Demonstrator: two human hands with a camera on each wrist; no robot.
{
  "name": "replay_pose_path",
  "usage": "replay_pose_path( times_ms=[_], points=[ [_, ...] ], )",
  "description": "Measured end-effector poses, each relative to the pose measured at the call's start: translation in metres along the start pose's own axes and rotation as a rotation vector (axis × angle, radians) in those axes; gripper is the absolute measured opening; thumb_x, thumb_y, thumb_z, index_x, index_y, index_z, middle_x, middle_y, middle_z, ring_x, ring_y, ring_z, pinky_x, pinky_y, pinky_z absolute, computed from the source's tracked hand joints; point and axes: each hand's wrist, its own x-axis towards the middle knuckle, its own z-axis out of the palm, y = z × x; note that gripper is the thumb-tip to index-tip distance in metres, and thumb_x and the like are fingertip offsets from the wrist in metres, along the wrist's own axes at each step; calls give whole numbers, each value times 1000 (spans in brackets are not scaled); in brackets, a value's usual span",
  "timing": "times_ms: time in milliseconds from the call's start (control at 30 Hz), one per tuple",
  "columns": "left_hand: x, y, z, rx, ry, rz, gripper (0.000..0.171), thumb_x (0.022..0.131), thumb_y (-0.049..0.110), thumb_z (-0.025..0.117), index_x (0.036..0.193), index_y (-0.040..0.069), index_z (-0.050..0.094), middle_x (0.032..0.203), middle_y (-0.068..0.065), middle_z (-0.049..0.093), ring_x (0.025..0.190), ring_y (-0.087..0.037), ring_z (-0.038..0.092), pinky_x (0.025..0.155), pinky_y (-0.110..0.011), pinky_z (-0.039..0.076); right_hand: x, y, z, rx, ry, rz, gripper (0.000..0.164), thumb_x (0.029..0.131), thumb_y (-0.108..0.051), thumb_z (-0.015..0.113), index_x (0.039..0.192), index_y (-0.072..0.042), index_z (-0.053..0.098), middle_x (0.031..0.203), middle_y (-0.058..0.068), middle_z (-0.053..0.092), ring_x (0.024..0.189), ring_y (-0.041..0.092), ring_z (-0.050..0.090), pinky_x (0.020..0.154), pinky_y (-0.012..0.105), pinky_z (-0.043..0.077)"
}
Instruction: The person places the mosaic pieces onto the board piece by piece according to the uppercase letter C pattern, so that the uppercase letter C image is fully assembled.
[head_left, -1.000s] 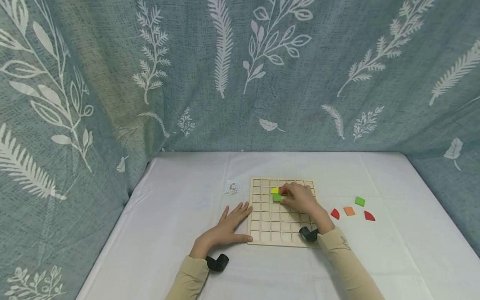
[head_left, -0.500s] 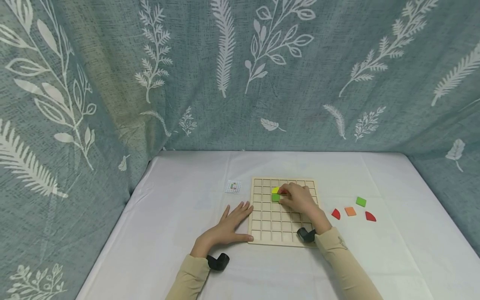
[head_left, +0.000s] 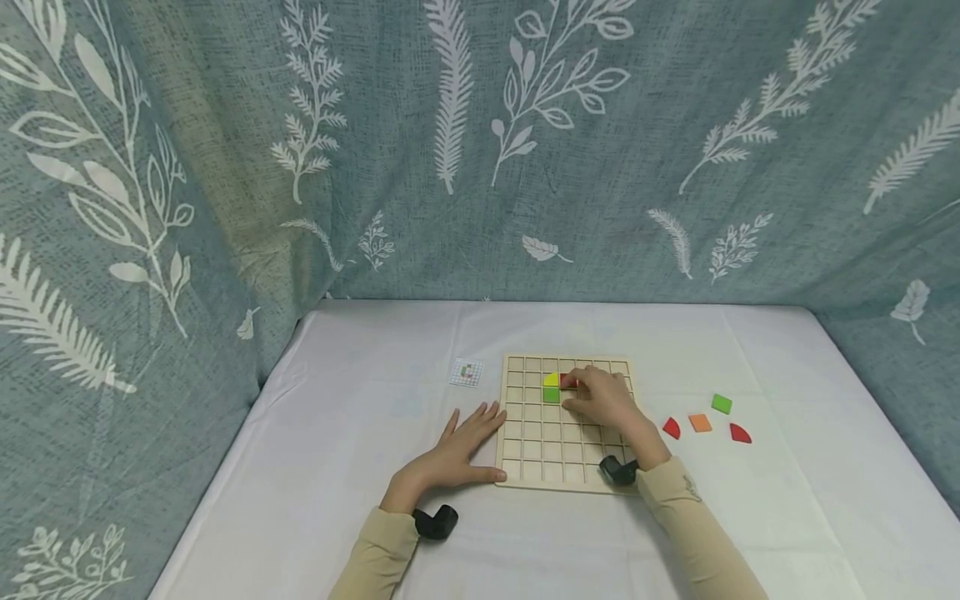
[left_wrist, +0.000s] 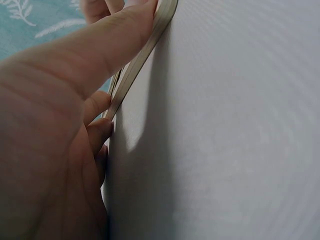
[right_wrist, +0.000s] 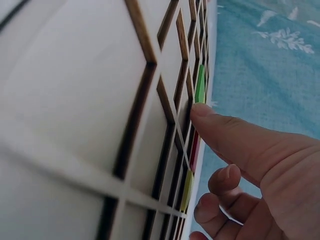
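Note:
A wooden grid board [head_left: 531, 451] lies on the white table. My left hand [head_left: 452, 458] rests with spread fingers along its left edge, thumb at the lower corner. My right hand [head_left: 602, 396] is over the board's upper part, thumb and forefinger apart. Beside its fingertips, a green square [head_left: 552, 395] sits flat in a cell, below a yellow quarter-circle piece [head_left: 551, 380]. The forefinger is at a red piece [head_left: 567, 380], partly covered. In the right wrist view, another yellow piece [right_wrist: 187, 192] shows past the red; the hand hides it from the head view.
Right of the board lie a red quarter circle [head_left: 671, 428], an orange square [head_left: 701, 423], a green square tile [head_left: 722, 404] and another red quarter circle [head_left: 740, 433]. A small printed pattern card [head_left: 467, 372] lies at the board's upper left. A patterned curtain [head_left: 405, 250] hangs behind.
The green square, tilted a second ago, now lies flat in its cell. My right fingertips have shifted slightly right, off it, uncovering more of the red piece. My left hand stays put.

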Motion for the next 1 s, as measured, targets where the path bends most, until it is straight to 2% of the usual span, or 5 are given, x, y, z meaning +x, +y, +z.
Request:
replay_pose_path(
  times_ms=[300, 733, 1000],
  points=[
    [-1, 1, -1, 12, -7, -4, 88, 80, 47, 67, 148, 13, 23, 156, -6, 13, 144, -24, 4, 114, -51, -10, -7, 10, -5, 8, 23, 11, 22, 81, -24, 72, 100, -14, 68, 70, -1, 49, 65, 14, 40, 66, 32, 27],
    [-1, 2, -1, 15, -8, 4, 87, 81, 46, 66, 148, 13, 22, 156, -5, 12, 144, -23, 4, 115, -50, -10, -23, 27, -23, 32, 92, 19, 23, 82, -17, 70, 105, -12, 68, 74, 1, 51, 69, 15, 41, 66, 34, 24],
    [-1, 3, -1, 15, -4, -12, 88, 80, 48, 66, 148, 14, 22, 156, -5, 13, 144, -23, 3, 115, -49, -10, -32, 41, -36, 18, 117, 28, 25, 83, -17, 69, 108, -13, 68, 72, 0, 48, 62, 14, 38, 65, 34, 25]
  ],
)
